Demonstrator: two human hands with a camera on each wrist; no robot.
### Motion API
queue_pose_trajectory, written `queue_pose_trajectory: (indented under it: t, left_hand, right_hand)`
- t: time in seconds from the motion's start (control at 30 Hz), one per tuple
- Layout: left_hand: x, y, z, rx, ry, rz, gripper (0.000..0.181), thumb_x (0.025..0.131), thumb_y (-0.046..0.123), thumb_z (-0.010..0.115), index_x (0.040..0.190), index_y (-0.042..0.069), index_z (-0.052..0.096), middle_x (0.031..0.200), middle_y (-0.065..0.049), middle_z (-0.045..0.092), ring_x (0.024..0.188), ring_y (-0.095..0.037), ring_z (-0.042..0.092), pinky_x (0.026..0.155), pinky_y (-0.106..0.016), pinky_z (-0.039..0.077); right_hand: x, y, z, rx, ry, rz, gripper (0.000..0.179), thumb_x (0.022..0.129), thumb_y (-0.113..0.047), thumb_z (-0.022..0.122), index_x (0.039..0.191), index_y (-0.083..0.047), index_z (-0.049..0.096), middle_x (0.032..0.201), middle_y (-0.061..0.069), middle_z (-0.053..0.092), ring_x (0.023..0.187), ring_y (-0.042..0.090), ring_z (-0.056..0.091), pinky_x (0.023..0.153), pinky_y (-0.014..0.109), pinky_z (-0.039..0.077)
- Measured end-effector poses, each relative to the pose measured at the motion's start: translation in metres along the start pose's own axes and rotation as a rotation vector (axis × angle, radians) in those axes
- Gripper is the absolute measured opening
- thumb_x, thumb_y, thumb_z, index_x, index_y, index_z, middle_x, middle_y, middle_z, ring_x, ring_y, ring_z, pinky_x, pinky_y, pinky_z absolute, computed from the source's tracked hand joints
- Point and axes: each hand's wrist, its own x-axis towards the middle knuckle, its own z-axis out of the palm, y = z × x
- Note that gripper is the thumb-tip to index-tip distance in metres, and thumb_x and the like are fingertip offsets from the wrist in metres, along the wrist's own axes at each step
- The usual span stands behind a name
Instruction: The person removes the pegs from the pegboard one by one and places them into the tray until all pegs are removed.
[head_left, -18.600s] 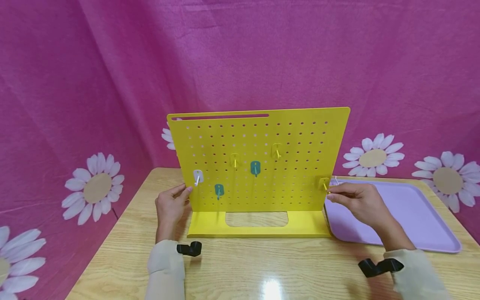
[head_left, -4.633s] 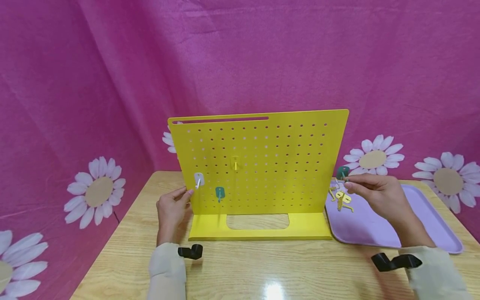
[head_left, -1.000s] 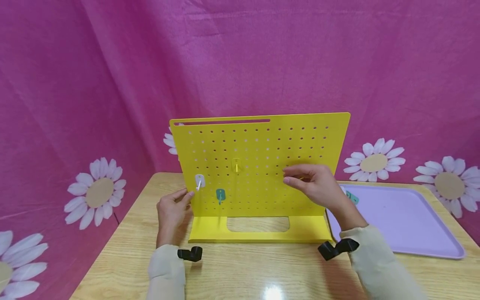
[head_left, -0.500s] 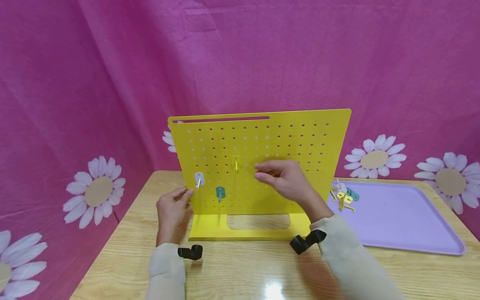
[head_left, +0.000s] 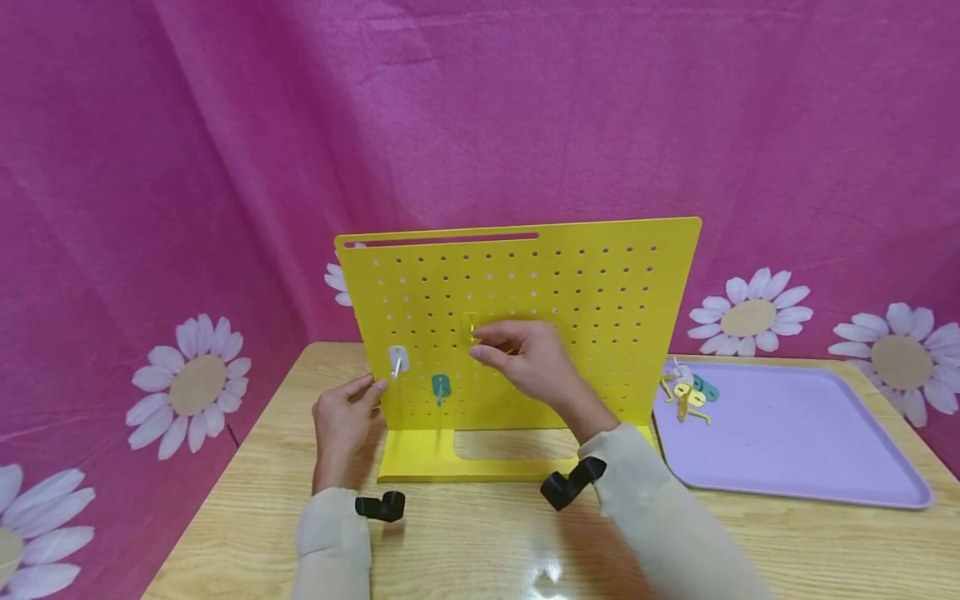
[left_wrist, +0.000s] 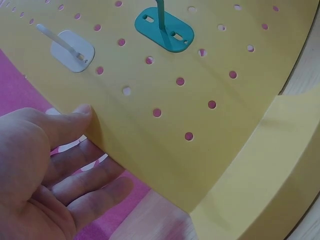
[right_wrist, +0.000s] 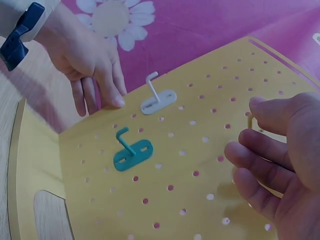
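A yellow pegboard (head_left: 600,367) stands on its base on the table. My left hand (head_left: 345,425) holds its left edge, thumb on the front face and fingers behind, as the left wrist view (left_wrist: 70,120) shows. A white hook (head_left: 399,360) and a green hook (head_left: 440,386) sit on the board near that hand. Farther up, a yellow hook (head_left: 472,322) is mounted on the board. My right hand (head_left: 528,358) has thumb and forefinger at its prong, pinching it; in the right wrist view the yellow hook (right_wrist: 249,121) shows between them, its base mostly hidden.
A purple tray (head_left: 810,433) lies right of the board. At its left end is a small pile of removed hooks: yellow hooks (head_left: 686,402), a green hook (head_left: 707,388) and a white hook (head_left: 681,373). A pink flowered cloth (head_left: 525,108) hangs behind the table (head_left: 465,542).
Two yellow hooks and one green hook have left the board since the earliest frame; hooks now lie on the tray. My right hand has moved left to the remaining yellow hook. My left hand stays put.
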Motion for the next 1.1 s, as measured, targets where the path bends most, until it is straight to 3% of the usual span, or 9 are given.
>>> queue_pose_trajectory:
  t: [0.6, 0.9, 1.1]
  left_hand:
    - [0.003, -0.002, -0.001, -0.003, 0.015, 0.002, 0.036, 0.096, 0.022, 0.071, 0.127, 0.004, 0.069, 0.124, -0.017, 0.067, 0.102, -0.030, 0.068, 0.081, -0.037, 0.060]
    - [0.001, -0.001, -0.001, -0.005, 0.007, -0.014, 0.037, 0.096, 0.023, 0.070, 0.128, 0.006, 0.069, 0.125, -0.016, 0.066, 0.098, -0.030, 0.069, 0.082, -0.039, 0.060]
    - [0.001, -0.001, 0.000, 0.000, 0.007, -0.005, 0.037, 0.096, 0.024, 0.070, 0.129, 0.007, 0.069, 0.125, -0.016, 0.066, 0.097, -0.031, 0.070, 0.082, -0.039, 0.060]
  right_hand:
    - [0.003, -0.003, 0.008, 0.005, 0.043, 0.005, 0.015, 0.094, -0.013, 0.072, 0.104, -0.003, 0.079, 0.093, 0.002, 0.075, 0.073, 0.016, 0.064, 0.058, 0.028, 0.054]
    - [-0.006, -0.007, -0.005, 0.046, 0.051, -0.033, 0.014, 0.093, -0.009, 0.072, 0.103, 0.000, 0.078, 0.093, 0.004, 0.074, 0.074, 0.022, 0.064, 0.060, 0.027, 0.054]
    - [-0.016, -0.005, -0.022, 0.003, 0.061, -0.066, 0.014, 0.092, -0.008, 0.073, 0.102, 0.000, 0.078, 0.093, 0.004, 0.074, 0.074, 0.018, 0.064, 0.061, 0.026, 0.054]
